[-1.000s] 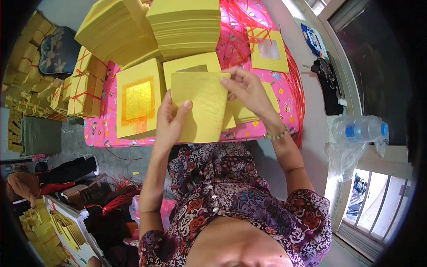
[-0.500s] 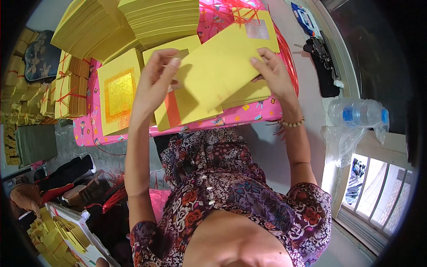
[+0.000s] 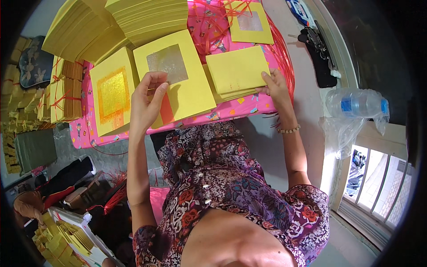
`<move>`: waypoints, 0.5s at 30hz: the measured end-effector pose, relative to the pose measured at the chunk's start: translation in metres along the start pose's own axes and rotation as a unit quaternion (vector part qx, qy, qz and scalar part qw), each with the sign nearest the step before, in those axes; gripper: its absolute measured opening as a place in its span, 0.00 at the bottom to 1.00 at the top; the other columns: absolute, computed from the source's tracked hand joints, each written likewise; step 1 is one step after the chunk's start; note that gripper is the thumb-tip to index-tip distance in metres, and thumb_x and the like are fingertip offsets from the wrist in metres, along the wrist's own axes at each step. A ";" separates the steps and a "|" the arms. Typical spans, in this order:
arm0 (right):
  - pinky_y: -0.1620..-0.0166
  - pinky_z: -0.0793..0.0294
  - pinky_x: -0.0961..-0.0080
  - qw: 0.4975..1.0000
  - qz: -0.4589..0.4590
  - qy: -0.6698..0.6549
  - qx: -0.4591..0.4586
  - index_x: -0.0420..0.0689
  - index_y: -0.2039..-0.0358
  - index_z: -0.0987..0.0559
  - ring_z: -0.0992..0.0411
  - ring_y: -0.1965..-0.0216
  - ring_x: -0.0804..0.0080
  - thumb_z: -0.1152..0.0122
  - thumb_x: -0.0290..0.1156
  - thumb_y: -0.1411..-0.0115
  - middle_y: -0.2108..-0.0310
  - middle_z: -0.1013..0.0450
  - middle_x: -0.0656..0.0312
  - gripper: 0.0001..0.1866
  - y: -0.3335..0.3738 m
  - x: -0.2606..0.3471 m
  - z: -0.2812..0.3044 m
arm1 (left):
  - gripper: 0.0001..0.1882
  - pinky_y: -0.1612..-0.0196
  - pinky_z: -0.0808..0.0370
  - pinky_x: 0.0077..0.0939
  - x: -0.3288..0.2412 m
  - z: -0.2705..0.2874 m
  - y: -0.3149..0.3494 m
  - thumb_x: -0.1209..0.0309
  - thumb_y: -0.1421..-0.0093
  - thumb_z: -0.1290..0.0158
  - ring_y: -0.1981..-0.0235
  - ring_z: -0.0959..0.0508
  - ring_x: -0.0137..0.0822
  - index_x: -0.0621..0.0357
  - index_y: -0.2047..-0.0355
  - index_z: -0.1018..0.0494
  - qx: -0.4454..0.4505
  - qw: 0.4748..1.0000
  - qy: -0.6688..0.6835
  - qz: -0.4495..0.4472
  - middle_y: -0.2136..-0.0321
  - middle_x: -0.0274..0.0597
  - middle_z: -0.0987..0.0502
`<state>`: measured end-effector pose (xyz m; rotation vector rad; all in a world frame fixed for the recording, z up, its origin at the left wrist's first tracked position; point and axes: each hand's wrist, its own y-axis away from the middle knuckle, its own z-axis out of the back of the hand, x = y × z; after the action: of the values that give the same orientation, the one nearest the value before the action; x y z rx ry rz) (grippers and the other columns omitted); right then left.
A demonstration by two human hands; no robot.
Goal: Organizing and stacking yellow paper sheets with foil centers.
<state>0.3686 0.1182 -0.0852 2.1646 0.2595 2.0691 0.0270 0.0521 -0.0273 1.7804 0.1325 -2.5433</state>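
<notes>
At the table's right front, my right hand (image 3: 276, 91) pinches the right edge of a yellow folded paper (image 3: 238, 69), thumb on top and fingers at its side. That paper lies over a low pile of similar yellow sheets. My left hand (image 3: 150, 99) hovers over the lower left of a larger yellow paper (image 3: 195, 91), its fingers curled and thumb a little apart, with nothing visible between them. A silver square (image 3: 168, 63) and an orange-red strip are on this paper. To its left lies another yellow paper with a gold square (image 3: 113, 94) bordered in orange.
Tall yellow paper stacks (image 3: 149, 20) stand at the back left of the pink table cover (image 3: 218, 116). Bundles tied with red string (image 3: 66, 95) sit farther left. Red strands and a silver-squared paper (image 3: 250, 24) lie at the back right. A wrapped plastic bottle (image 3: 356, 107) rests by the window.
The yellow folded paper, earlier held up between both hands, has come down onto the right pile. My left hand has let go of it, uncovering the silver square.
</notes>
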 end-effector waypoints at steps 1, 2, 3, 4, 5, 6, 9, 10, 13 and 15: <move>0.71 0.22 0.81 1.000 0.007 0.002 0.003 0.38 0.55 0.34 0.25 0.66 0.75 0.49 0.32 0.37 0.62 0.27 0.57 0.13 -0.001 -0.002 0.000 | 0.10 0.55 0.29 0.24 -0.001 0.000 0.000 0.72 0.39 0.50 0.60 0.24 0.30 0.61 0.58 0.30 0.006 1.000 -0.010 0.005 0.63 0.38 0.25; 0.71 0.22 0.81 1.000 0.006 0.002 0.001 0.38 0.55 0.34 0.25 0.66 0.75 0.49 0.32 0.37 0.62 0.27 0.57 0.13 -0.001 -0.004 -0.002 | 0.10 0.54 0.30 0.23 -0.002 0.000 0.001 0.71 0.39 0.50 0.58 0.24 0.29 0.60 0.58 0.30 0.012 1.000 -0.020 0.011 0.63 0.36 0.25; 0.73 0.23 0.82 1.000 0.013 0.028 -0.003 0.38 0.56 0.33 0.26 0.67 0.76 0.49 0.32 0.37 0.63 0.27 0.58 0.13 -0.001 -0.006 -0.003 | 0.10 0.54 0.30 0.23 -0.001 0.000 0.001 0.71 0.39 0.50 0.58 0.24 0.29 0.60 0.58 0.30 0.015 1.000 -0.020 0.012 0.63 0.36 0.25; 0.75 0.24 0.84 0.998 0.021 0.054 -0.006 0.38 0.57 0.33 0.27 0.69 0.78 0.49 0.32 0.37 0.64 0.27 0.58 0.13 -0.002 -0.008 -0.004 | 0.10 0.55 0.29 0.23 -0.001 -0.001 0.001 0.72 0.39 0.50 0.60 0.24 0.30 0.62 0.58 0.29 0.006 1.000 -0.022 0.004 0.64 0.39 0.24; 0.75 0.24 0.84 0.998 0.019 0.054 -0.008 0.38 0.57 0.33 0.27 0.69 0.78 0.49 0.32 0.37 0.64 0.27 0.58 0.13 -0.003 -0.012 -0.003 | 0.10 0.55 0.28 0.24 0.000 -0.002 0.001 0.73 0.40 0.50 0.62 0.23 0.30 0.63 0.58 0.29 -0.004 1.000 -0.024 -0.003 0.64 0.41 0.23; 0.75 0.25 0.84 0.997 0.025 0.074 -0.006 0.38 0.57 0.33 0.27 0.70 0.79 0.48 0.32 0.37 0.66 0.26 0.59 0.12 -0.005 -0.016 -0.002 | 0.10 0.55 0.28 0.24 0.000 -0.003 0.001 0.73 0.40 0.50 0.62 0.23 0.30 0.63 0.58 0.29 -0.002 1.000 -0.024 -0.002 0.64 0.41 0.23; 0.75 0.27 0.86 0.993 0.030 0.110 -0.004 0.40 0.59 0.32 0.28 0.73 0.82 0.48 0.32 0.37 0.68 0.26 0.62 0.11 -0.006 -0.027 -0.001 | 0.10 0.55 0.28 0.23 0.002 -0.004 0.001 0.74 0.40 0.50 0.62 0.24 0.29 0.64 0.58 0.29 -0.005 1.000 -0.014 0.000 0.65 0.41 0.23; 0.74 0.28 0.87 0.992 0.031 0.126 -0.002 0.41 0.59 0.32 0.29 0.75 0.83 0.49 0.32 0.36 0.69 0.26 0.64 0.10 -0.006 -0.029 -0.002 | 0.10 0.56 0.28 0.23 0.002 -0.004 0.001 0.74 0.40 0.50 0.62 0.24 0.28 0.64 0.59 0.29 -0.007 1.000 -0.021 -0.002 0.65 0.41 0.23; 0.74 0.29 0.87 0.992 0.044 0.117 -0.009 0.42 0.60 0.32 0.30 0.75 0.84 0.48 0.32 0.37 0.70 0.27 0.65 0.09 -0.004 -0.034 -0.003 | 0.10 0.56 0.29 0.22 0.004 -0.005 0.001 0.74 0.40 0.50 0.63 0.24 0.28 0.64 0.59 0.29 -0.013 1.000 -0.025 0.000 0.66 0.41 0.23; 0.74 0.29 0.87 0.992 0.051 0.119 -0.009 0.42 0.60 0.32 0.29 0.74 0.84 0.48 0.31 0.37 0.71 0.27 0.65 0.09 -0.004 -0.036 -0.002 | 0.10 0.56 0.29 0.22 0.004 -0.005 0.002 0.74 0.40 0.50 0.63 0.24 0.28 0.64 0.59 0.28 -0.015 1.000 -0.023 0.002 0.66 0.41 0.23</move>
<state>0.3652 0.1145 -0.1216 1.9570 0.1562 2.3786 0.0306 0.0510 -0.0326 1.7098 0.1636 -2.5629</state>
